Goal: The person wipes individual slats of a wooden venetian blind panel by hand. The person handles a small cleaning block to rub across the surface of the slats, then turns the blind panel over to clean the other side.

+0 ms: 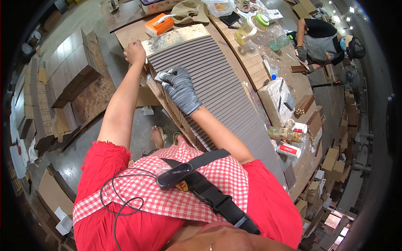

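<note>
A long row of grey-brown slats (209,75) lies side by side on the bench in front of me. My right hand (181,90), in a grey knit glove, is closed over the slats' left ends. It grips a small whitish piece (161,77), perhaps a cloth or pad, mostly covered by the fingers. Bare and curled, my left hand (136,52) is at the far left corner, beside a stained pale board (178,37) at the head of the row. Whatever its fingers hold, if anything, I cannot make out.
An orange tissue pack (159,25) and an olive cap (188,11) lie beyond the board. Jugs (248,31), a wrapped block (276,100) and paper cups (289,149) stand on the right. A co-worker (320,46) handles brown strips there. Stacked panels (71,62) stand left.
</note>
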Motion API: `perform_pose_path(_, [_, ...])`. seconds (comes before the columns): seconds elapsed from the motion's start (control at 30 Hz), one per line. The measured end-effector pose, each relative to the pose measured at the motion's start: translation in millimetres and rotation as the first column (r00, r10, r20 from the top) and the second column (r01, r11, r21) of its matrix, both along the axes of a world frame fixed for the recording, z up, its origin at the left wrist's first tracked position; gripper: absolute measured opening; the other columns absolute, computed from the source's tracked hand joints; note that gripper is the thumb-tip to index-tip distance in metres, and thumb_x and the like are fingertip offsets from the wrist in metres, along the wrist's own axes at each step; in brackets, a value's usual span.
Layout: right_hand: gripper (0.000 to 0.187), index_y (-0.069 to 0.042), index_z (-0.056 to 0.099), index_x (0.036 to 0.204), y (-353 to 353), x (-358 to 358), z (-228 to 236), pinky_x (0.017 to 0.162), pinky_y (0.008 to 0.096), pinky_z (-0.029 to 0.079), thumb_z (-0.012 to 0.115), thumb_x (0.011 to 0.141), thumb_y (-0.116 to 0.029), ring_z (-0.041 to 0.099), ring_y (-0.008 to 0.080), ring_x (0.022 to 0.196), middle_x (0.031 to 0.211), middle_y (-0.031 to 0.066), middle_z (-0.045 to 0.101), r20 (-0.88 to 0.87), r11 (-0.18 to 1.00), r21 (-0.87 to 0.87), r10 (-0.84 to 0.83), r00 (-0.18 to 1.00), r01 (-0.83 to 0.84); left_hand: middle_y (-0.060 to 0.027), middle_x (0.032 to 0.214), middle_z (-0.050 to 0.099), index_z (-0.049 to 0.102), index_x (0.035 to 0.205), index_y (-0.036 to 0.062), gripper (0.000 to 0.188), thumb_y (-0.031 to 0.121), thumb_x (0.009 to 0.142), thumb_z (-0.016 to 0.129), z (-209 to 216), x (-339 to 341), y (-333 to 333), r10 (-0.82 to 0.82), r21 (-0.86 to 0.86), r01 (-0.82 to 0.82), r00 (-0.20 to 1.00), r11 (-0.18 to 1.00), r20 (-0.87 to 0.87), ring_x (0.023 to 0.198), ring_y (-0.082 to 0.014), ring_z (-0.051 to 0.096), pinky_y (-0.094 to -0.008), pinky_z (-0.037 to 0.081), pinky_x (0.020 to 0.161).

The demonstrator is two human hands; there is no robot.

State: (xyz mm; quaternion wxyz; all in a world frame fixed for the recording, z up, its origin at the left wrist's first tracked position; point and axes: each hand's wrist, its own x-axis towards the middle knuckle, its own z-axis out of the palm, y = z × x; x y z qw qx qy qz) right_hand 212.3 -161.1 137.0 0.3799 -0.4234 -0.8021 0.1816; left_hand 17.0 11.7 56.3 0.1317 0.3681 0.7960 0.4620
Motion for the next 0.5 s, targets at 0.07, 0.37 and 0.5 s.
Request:
perform_pose_path(0.07, [0.025,-0.009,0.072,0.096,6,1,-14,0.083,0.0381,0.045,0.068,0.072,-0.005,0.053,0.0308,0.089,0.091,0.0158,0.057,-0.100,0.990,-0.144,-0.017,0.995,0.003,-0.0217,0.118,0.057,0.065,0.106,0.0084,0.042,0.041,0.087,0.046,-10,-15,-6,0.038,-0.014,-0.039,0.999,0.999,-0.011,0.117,-0.0400,0.045,-0.0526,0.033,0.099])
perform_pose_path(0.37, [0.018,-0.008,0.073,0.092,76,120,-7,0.085,0.0366,0.044,0.070,0.074,-0.008,0.054,0.0278,0.088,0.087,0.0130,0.060,0.014,0.922,0.074,-0.381,0.924,0.379,-0.0219,0.119,0.057,0.065,0.106,0.0077,0.043,0.041,0.087,0.046,11,11,2,-0.017,-0.006,0.017,1.000,1.000,0.017,0.117,-0.0394,0.046,-0.0520,0.033,0.099])
perform_pose_path(0.5, [0.017,-0.008,0.073,0.090,121,169,-23,0.081,0.0372,0.045,0.071,0.074,-0.013,0.056,0.0304,0.083,0.085,0.0158,0.059,0.090,0.843,0.178,-0.527,0.845,0.507,-0.0213,0.119,0.057,0.065,0.106,0.0081,0.043,0.042,0.087,0.047,4,7,2,0.006,-0.012,-0.006,1.000,1.000,0.009,0.117,-0.0392,0.046,-0.0518,0.033,0.099])
